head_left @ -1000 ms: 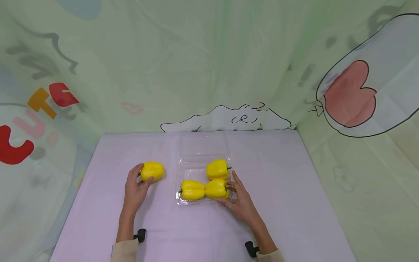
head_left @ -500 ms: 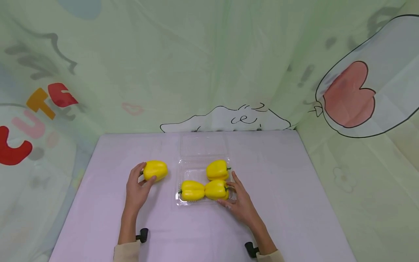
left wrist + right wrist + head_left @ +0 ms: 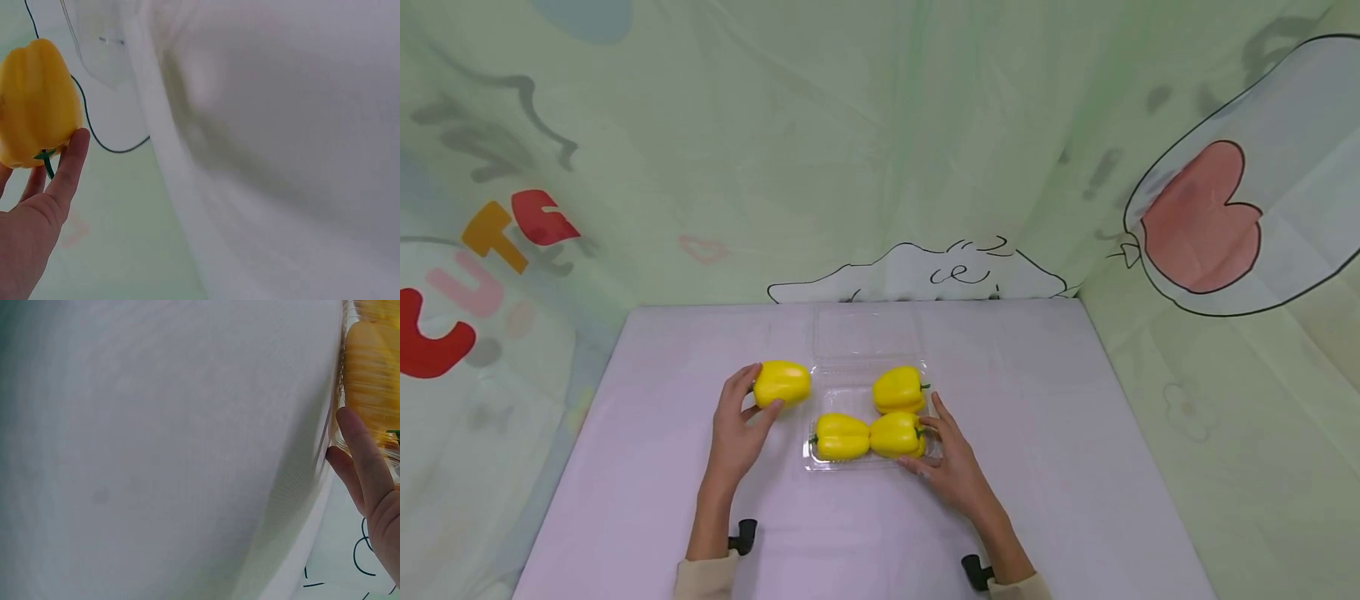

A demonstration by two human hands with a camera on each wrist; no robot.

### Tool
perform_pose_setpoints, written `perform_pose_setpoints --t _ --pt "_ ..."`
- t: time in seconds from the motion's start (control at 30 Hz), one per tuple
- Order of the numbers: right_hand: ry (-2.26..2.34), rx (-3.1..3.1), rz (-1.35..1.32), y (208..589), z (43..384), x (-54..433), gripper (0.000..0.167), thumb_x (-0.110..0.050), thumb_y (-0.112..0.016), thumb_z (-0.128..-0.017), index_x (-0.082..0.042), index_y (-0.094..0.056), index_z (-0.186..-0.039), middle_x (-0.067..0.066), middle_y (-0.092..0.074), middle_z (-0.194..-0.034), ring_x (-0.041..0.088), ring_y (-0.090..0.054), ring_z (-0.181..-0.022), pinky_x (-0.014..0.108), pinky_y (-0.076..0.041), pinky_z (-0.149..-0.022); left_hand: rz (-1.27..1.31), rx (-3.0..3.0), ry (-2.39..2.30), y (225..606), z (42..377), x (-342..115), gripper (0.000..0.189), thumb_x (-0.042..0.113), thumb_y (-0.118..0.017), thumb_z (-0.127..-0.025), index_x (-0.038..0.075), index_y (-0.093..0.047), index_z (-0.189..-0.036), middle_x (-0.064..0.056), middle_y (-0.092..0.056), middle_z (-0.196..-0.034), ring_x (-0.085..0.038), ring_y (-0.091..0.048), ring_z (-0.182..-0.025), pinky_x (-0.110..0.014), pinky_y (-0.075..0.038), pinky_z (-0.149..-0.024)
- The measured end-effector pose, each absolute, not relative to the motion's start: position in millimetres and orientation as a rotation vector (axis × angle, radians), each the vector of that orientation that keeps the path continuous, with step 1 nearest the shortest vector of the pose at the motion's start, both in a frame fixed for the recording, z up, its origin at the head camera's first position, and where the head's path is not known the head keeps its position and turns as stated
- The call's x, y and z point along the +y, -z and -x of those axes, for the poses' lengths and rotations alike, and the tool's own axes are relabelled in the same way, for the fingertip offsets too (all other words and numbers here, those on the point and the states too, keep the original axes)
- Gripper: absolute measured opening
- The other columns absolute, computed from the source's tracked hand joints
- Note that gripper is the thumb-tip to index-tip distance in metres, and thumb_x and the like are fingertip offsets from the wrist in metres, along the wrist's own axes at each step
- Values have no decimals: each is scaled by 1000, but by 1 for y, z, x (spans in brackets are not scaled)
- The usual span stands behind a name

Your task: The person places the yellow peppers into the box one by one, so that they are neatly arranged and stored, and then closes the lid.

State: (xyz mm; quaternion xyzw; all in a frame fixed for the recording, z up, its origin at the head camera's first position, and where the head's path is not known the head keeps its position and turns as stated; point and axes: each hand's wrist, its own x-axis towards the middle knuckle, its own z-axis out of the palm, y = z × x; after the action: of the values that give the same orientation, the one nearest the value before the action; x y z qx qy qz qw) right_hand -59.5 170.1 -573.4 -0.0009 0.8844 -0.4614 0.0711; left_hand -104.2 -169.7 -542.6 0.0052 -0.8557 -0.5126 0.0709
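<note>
My left hand [image 3: 739, 429] grips a yellow bell pepper [image 3: 782, 383] between thumb and fingers, just off the left edge of a clear plastic clamshell box [image 3: 844, 400]. In the left wrist view the pepper [image 3: 40, 103] shows its green stem toward the palm. Three more yellow peppers lie in the box: one at the front left [image 3: 841, 437], one at the front right [image 3: 895, 434] and one at the back right [image 3: 898, 389]. My right hand [image 3: 953, 468] holds the box at its front right corner. In the right wrist view, fingertips [image 3: 350, 422] rest against its ribbed wall.
The box's transparent lid [image 3: 867, 333] lies folded back toward the far edge of the table. A pale cloth [image 3: 1045, 417] covers the tabletop. Printed green curtains [image 3: 760, 150] stand behind and on both sides.
My left hand has carried its pepper to the right and slightly farther from me, up to the box's left edge. The right hand and the three peppers in the box have stayed put.
</note>
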Motion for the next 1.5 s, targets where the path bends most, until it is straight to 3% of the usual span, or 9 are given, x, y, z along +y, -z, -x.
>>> perform_pose_setpoints --t 0.57,0.83,1.13,1.5 --pt "1383 2670 9 574 61 171 71 -25 -91 -84 -7 -57 -144 3 -13 -181 39 -32 -162 36 -63 -98 153 -2534 1621 548 111 -125 63 13 -77 -97 12 -53 -155 -12 -43 -162 -36 -55 -142 -55 -59 -108" --pt "1371 2669 -6 573 61 170 71 -25 -90 -85 -8 -57 -145 4 -13 -181 39 -31 -162 37 -62 -100 218 -2523 1631 550 113 -114 62 16 -77 -97 12 -54 -155 -14 -45 -161 -37 -54 -142 -59 -57 -110" --pt "1376 2660 -10 574 60 169 70 -27 -90 -85 -9 -58 -145 3 -12 -181 39 -30 -162 36 -62 -100 261 -2609 1575 553 115 -109 64 16 -79 -95 13 -55 -154 -10 -47 -161 -34 -55 -143 -53 -56 -114" --pt "1387 2672 -11 575 58 169 72 -28 -91 -83 -10 -58 -145 7 -14 -181 42 -35 -159 36 -64 -97 292 -2671 1412 556 114 -103 63 18 -79 -96 8 -55 -154 -16 -49 -160 -35 -57 -142 -52 -52 -117"
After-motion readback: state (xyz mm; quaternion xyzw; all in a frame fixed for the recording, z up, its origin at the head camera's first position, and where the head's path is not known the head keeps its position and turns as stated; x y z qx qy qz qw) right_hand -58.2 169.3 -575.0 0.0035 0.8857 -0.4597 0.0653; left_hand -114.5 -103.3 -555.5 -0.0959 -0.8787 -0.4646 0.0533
